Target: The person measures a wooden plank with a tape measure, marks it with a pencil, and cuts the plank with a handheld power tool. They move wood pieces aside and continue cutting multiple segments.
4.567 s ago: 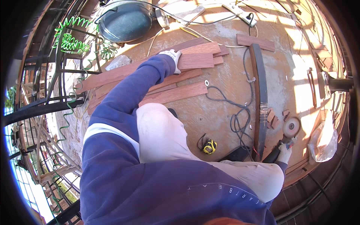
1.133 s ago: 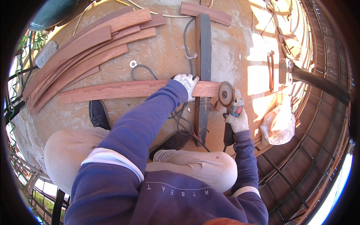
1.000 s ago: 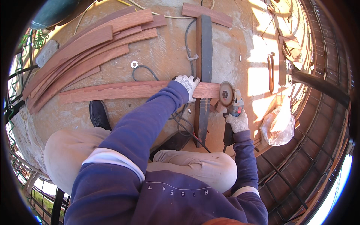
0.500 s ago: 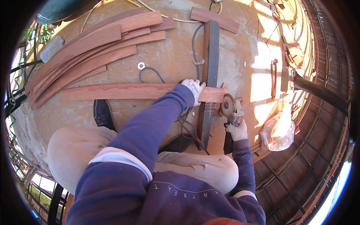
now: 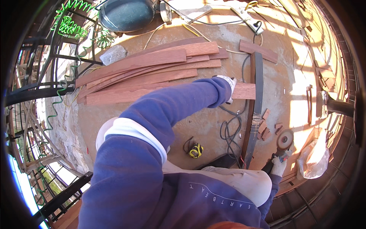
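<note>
My left hand (image 5: 230,87), in a white glove, grips a long reddish wooden board (image 5: 244,91) near its right end. That end is beside the left side of a dark metal beam (image 5: 258,80); contact between them is unclear. The board runs left behind my sleeve toward a stack of similar boards (image 5: 152,63). Low on the right, beyond the beam, my gloved right hand (image 5: 279,165) is closed around an angle grinder (image 5: 283,152) with a round, worn disc (image 5: 284,139). Whether the disc spins cannot be told.
Small wood offcuts (image 5: 263,129) lie right of the beam. A loose black cable (image 5: 230,133) and a yellow tape measure (image 5: 195,150) are on the floor near my knees. A clear plastic bag (image 5: 314,162) sits far right, and a dark green tank (image 5: 127,13) stands at the back.
My left hand has drawn the board leftward off the beam's top. My right hand has taken the grinder away from the board's end, down and right. The view has shifted left.
</note>
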The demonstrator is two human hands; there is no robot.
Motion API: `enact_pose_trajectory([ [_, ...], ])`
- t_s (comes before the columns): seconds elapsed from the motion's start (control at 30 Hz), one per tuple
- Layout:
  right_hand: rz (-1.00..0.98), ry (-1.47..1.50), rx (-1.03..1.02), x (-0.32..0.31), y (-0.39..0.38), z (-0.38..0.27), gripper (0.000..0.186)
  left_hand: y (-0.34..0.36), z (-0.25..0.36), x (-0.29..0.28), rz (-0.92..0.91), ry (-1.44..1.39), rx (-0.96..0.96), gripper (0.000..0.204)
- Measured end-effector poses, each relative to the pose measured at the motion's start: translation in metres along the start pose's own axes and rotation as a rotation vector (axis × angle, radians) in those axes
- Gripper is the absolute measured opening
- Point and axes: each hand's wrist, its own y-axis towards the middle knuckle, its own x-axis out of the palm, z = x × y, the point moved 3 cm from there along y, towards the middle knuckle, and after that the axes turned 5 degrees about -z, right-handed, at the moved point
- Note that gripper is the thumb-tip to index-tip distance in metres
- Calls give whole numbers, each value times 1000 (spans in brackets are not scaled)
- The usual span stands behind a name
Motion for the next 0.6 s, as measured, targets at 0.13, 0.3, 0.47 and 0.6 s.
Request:
enact_pose_trajectory([
  [0.13,-13,52,-24,18,-10,1,47,-63,-97,-61,48,113,-172,97],
  [0.3,38,42,-67,25,-12,0,48,-111,-182,-76,132,382,-457,90],
  [0.47,62,-20,-99,34,-11,-12,48,-136,-215,19,544,264,-289,60],
  [0.6,18,-18,-92,52,-19,-30,46,-117,-238,106,329,227,-323,64],
])
